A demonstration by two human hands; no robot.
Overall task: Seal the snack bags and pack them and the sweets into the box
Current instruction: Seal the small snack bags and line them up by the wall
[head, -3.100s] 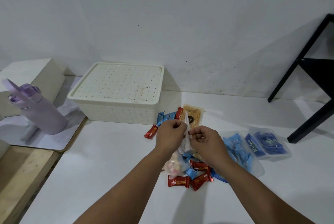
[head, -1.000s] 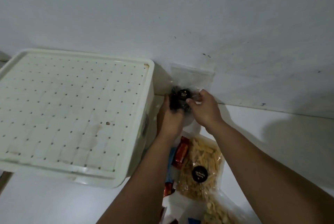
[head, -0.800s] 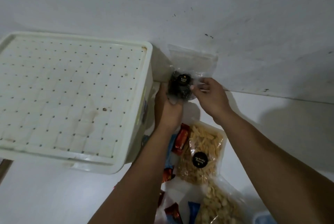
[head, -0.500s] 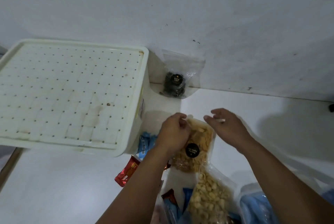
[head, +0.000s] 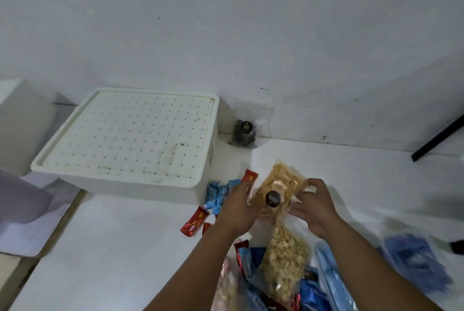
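1. Beside the closed box (head: 130, 135), on the white table (head: 113, 248): bag of yellow crisps (head: 278, 190) lifted between both hands.
2. Left hand (head: 237, 206) gripping the bag's left edge; right hand (head: 312, 206) pinching its right edge, fingers curled.
3. Both forearms reaching forward, palms turned inward.
4. Best handling, by judgement: find the open strip, press along it end to end.
5. Dark snack bag (head: 244, 132) propped against the wall; sweets (head: 217, 192) scattered close by; lid not yet off.
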